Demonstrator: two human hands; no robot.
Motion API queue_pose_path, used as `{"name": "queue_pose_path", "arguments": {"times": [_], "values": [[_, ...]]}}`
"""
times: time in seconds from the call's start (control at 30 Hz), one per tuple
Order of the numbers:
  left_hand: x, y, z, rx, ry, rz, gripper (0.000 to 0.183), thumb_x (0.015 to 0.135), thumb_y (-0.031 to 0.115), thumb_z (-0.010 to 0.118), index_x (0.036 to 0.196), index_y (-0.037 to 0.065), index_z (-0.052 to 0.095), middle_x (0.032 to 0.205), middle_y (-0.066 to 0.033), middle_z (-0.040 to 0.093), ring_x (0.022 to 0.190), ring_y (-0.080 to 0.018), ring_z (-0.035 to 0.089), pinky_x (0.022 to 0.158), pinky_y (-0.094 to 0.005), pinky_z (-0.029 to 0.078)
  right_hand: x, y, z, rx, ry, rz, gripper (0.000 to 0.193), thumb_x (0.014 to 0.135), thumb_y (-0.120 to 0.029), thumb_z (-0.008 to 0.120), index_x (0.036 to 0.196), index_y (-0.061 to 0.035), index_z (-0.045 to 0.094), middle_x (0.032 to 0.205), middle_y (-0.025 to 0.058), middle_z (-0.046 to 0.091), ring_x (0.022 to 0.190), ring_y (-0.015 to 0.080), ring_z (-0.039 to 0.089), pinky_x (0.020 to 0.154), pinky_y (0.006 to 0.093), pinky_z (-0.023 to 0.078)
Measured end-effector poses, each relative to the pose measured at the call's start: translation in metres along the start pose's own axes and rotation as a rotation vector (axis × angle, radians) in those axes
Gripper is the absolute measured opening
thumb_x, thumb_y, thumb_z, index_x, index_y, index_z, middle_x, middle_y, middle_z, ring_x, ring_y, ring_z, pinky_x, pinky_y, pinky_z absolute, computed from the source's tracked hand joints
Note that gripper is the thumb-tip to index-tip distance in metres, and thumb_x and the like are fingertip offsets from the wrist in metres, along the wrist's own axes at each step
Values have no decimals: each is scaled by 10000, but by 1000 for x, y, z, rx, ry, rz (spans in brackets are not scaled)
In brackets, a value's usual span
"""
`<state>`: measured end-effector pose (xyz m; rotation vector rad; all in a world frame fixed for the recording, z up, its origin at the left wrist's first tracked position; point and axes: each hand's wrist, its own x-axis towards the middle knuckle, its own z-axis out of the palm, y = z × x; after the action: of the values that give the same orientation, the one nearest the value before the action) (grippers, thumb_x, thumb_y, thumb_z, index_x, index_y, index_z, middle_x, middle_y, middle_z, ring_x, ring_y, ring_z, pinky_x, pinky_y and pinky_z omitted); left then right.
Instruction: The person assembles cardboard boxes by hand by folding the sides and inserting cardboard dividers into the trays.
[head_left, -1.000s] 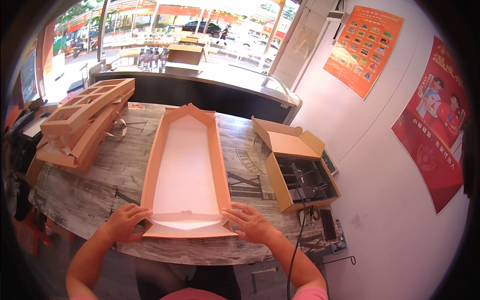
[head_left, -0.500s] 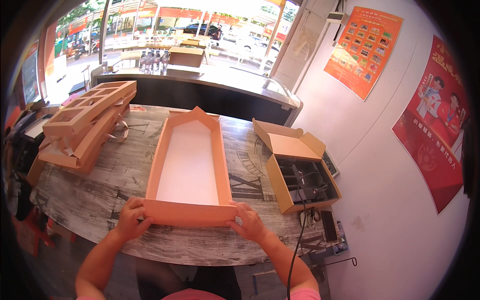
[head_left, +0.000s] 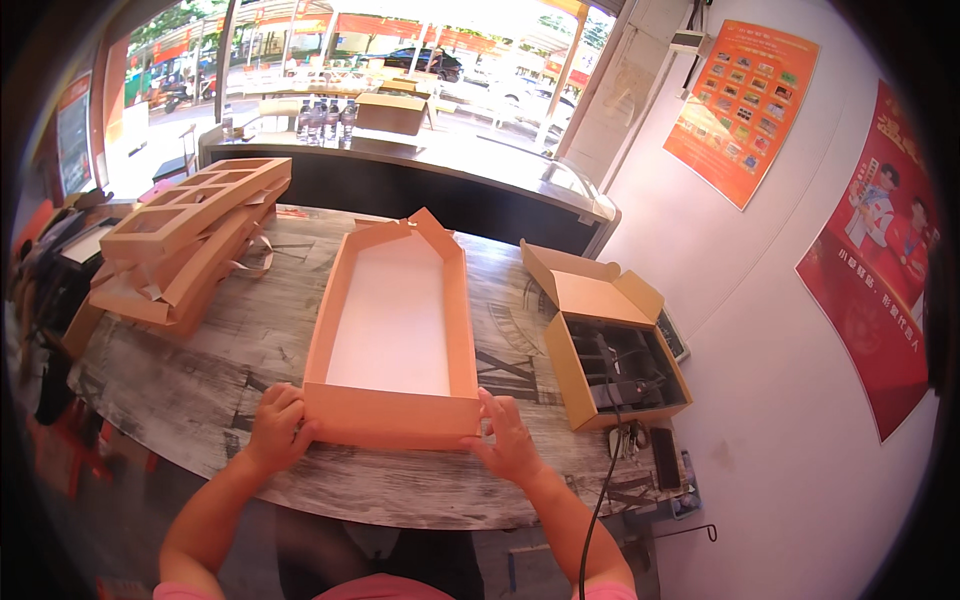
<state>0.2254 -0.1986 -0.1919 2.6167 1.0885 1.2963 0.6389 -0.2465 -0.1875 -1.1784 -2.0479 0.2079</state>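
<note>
A long, shallow brown cardboard box (head_left: pixel 390 416) with a white inner bottom lies lengthwise before me on the table. Its far end has folded flaps, one rising to a point. My left hand (head_left: pixel 277 430) grips the near left corner, thumb against the front wall and fingers curled at the side. At the near right corner, my right hand (head_left: pixel 507 440) holds the box in the same manner, its thumb low on the front wall. The fingertips behind the corners are partly hidden.
Stacked brown cartons with windowed lids (head_left: pixel 200 205) stand at left on the patterned wooden table (head_left: pixel 370 490). To the right, an open carton (head_left: pixel 620 375) holds black devices; a cable, keys (head_left: pixel 628 440) and a phone (head_left: pixel 665 458) lie near it. A counter (head_left: pixel 420 155) with bottles stands beyond.
The box's near wall stands slightly taller and more upright, with both hands still at its corners. The whole view has shifted a little, moving the scene slightly right.
</note>
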Motion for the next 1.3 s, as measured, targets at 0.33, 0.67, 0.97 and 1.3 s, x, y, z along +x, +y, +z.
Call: {"name": "queue_pose_path", "arguments": {"times": [0.33,0.67,0.97,1.3], "values": [[-6,-2,13,-153,108,-188,119,926,109,727,938,46,627,915,-121,630,877,-362,615,1141,-601,450,3,-12,-4,-65,-15,-35,351,857,-146,871,1188,-145,755,1481,146,507,1054,270,741,846,403,627],[-9,1,2,75,24,12,195,930,217,786,1068,86,744,1083,-65,725,1055,-319,667,1153,-631,446,4,-23,-3,-238,12,-135,318,887,-128,805,1202,-136,763,1271,79,726,1121,292,713,907,397,615],[-14,3,-14,226,-33,79,377,868,398,838,1124,132,764,1164,-33,717,1167,-294,638,1163,-570,460,9,-31,-2,-265,-21,-198,315,881,-128,802,1191,-98,754,1270,80,744,1153,318,705,957,435,582],[-8,5,-17,283,-52,133,299,932,386,789,1115,151,761,1133,1,689,1118,-259,623,1005,-417,542,-5,-26,5,-504,-45,-175,278,910,-179,790,1187,-166,774,1268,-29,760,1362,294,565,1047,463,443]]}}
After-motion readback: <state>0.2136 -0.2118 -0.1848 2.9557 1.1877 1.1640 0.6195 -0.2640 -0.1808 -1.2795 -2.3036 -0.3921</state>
